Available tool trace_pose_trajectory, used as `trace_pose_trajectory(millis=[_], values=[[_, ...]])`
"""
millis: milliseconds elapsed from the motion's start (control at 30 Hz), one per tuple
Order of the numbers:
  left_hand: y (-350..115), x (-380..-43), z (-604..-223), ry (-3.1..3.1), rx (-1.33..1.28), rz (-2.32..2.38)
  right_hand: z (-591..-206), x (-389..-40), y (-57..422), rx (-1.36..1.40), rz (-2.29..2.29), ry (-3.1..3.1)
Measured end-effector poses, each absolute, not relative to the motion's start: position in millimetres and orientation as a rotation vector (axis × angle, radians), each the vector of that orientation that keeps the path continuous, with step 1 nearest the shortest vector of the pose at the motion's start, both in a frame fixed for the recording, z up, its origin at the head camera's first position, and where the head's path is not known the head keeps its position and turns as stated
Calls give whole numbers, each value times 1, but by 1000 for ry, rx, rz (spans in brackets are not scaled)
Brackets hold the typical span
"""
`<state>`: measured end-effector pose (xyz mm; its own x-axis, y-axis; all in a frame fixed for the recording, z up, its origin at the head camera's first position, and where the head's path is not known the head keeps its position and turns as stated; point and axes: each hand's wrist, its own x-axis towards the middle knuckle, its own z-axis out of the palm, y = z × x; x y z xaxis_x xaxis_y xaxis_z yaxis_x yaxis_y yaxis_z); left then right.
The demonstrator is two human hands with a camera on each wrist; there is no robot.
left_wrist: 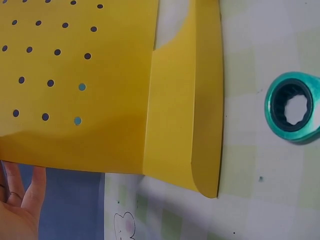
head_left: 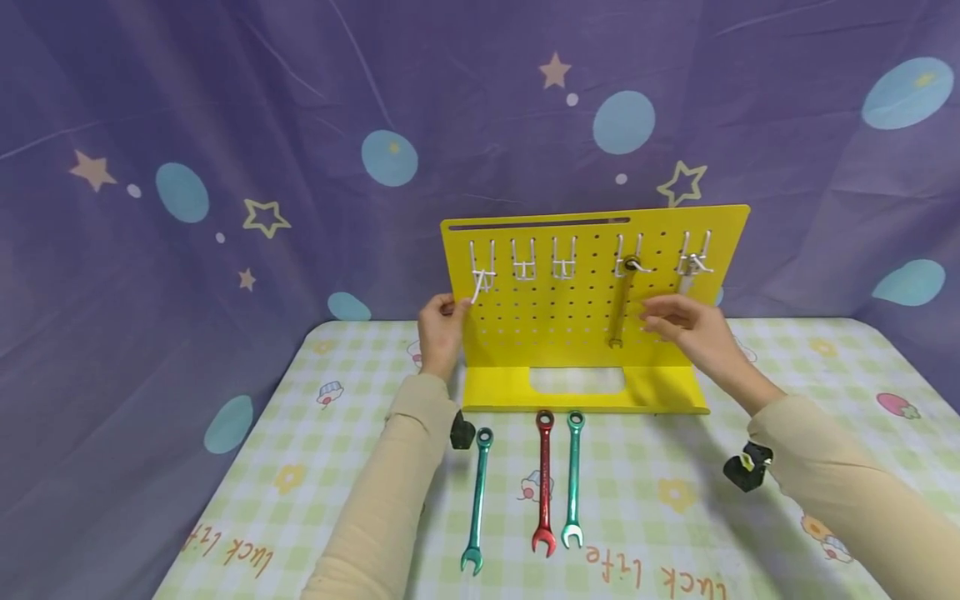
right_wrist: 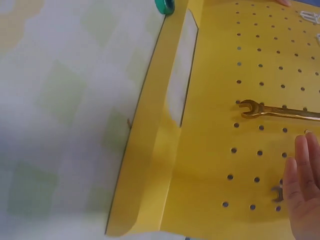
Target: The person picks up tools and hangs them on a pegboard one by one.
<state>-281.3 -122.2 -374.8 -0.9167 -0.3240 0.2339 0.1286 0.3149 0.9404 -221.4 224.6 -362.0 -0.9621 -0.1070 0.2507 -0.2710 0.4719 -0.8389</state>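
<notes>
A yellow pegboard (head_left: 577, 321) stands upright on its base. My left hand (head_left: 441, 333) pinches its left edge, a fingertip in front and other fingers (left_wrist: 35, 192) passing behind. My right hand (head_left: 686, 323) hovers before the board's right part, fingers loosely extended and holding nothing. Just left of it, a gold combination wrench (head_left: 621, 308) hangs from a white hook (head_left: 639, 250), open end down. A silver wrench (head_left: 686, 282) hangs on the far-right hook (head_left: 707, 246), partly hidden by the right hand; its lower end (right_wrist: 276, 194) shows beside the fingers in the right wrist view.
White hooks (head_left: 523, 265) without wrenches sit along the board's left half. In front of the base lie a green wrench (head_left: 478, 500), a red wrench (head_left: 545, 483) and another green wrench (head_left: 573, 479). A checked cloth (head_left: 360, 467) covers the table; a purple curtain (head_left: 480, 100) hangs behind.
</notes>
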Motion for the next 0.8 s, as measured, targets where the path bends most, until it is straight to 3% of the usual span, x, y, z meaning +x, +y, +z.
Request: trace_pose_trajectory(millis=[800], values=[[-123,-283,-375,-2181,158,-1692,-384,-213,290,107,1383,-2671]])
